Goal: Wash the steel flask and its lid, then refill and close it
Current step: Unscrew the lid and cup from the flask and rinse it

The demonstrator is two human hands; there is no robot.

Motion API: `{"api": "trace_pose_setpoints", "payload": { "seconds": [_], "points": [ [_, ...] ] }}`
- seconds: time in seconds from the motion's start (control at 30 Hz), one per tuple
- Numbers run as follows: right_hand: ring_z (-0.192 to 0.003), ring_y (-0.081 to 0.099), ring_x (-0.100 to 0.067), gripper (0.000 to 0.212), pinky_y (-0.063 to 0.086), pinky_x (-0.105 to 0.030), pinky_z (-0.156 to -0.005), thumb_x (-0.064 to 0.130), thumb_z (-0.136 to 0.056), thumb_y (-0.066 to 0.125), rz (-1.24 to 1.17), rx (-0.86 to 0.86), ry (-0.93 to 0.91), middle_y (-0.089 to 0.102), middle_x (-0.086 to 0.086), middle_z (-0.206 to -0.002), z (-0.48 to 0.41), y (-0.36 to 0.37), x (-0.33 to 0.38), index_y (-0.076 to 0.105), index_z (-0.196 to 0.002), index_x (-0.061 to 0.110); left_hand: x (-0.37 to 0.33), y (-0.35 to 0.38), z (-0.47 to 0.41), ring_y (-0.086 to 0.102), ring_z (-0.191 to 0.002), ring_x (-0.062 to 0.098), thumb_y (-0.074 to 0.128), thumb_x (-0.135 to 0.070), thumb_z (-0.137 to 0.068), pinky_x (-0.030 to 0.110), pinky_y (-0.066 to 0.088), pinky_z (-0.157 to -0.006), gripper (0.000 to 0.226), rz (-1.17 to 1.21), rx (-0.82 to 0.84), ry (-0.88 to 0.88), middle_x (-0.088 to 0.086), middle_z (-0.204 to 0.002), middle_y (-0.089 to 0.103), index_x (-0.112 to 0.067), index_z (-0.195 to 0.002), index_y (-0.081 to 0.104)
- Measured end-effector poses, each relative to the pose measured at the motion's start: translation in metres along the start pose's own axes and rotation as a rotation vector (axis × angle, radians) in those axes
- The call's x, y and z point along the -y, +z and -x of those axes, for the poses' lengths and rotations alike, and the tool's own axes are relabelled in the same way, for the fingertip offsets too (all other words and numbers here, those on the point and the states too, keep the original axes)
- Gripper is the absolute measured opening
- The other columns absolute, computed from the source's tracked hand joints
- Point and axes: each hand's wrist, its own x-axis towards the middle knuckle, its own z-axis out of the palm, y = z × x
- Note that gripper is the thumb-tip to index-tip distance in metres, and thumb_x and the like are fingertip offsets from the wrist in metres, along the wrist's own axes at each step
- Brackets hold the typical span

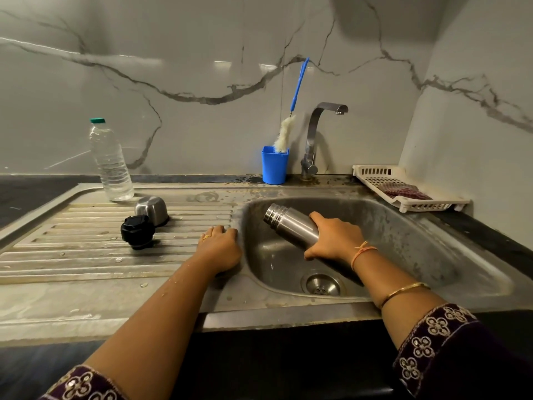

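With right hand (336, 239), gripping the base end of an uncapped cylindrical steel flask (288, 225), tilted mouth-left over the stainless sink basin (403, 226). With left hand (222, 249), resting relaxed fingers on the basin's left rim. On the ribbed drainboard (86, 255): black round stopper (138, 230) just beside an upturned steel cup lid (152, 210).

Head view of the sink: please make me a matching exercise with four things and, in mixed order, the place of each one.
Things: 1 flask; 2 black lid; 3 brush; 4 red pad.
Places: A in the blue cup; B in the white tray; C on the draining board; D in the right hand, over the sink.
Pairs: 1-D; 2-C; 3-A; 4-B.
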Motion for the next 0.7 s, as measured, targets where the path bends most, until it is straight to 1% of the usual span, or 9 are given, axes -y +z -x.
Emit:
{"api": "trace_pose_setpoints", "payload": {
  "seconds": [0.17,0.5,0.7],
  "points": [
    [-0.092,0.061,-0.024,0.071,0.051,-0.037,-0.074,0.050,-0.065,0.075,0.001,0.005,-0.006,0.061,-0.002,-0.108,-0.0018,0.0012,0.0002,0.037,-0.121,0.029,-0.0006,0.0002,-0.0013,0.027,-0.138,0.032,0.038,-0.025,-0.098,0.043,0.022,-0.115,0.049,-0.005,-0.004,-0.001,0.014,-0.150,0.029,-0.015,-0.146,0.032],
    [-0.094,0.061,-0.024,0.071,0.050,-0.035,-0.074,0.049,-0.065,0.075,0.035,-0.004,0.000,0.061,-0.002,-0.110,-0.0013,0.0021,-0.0017,0.038,-0.123,0.029,0.0004,0.0014,-0.0030,0.025,-0.139,0.031,0.038,-0.025,-0.099,0.043,0.021,-0.115,0.048,0.014,0.002,0.004,0.014,-0.151,0.028,-0.015,-0.146,0.032],
    [-0.096,0.061,-0.024,0.075,0.046,-0.032,-0.071,0.048,-0.068,0.074,0.070,-0.041,-0.020,0.060,-0.002,-0.112,0.0001,0.0010,-0.0022,0.035,-0.129,0.030,0.0044,0.0023,-0.0074,0.028,-0.137,0.031,0.038,-0.022,-0.098,0.042,0.024,-0.114,0.048,0.029,0.003,0.009,0.014,-0.148,0.032,-0.014,-0.145,0.034]
  ]
}}
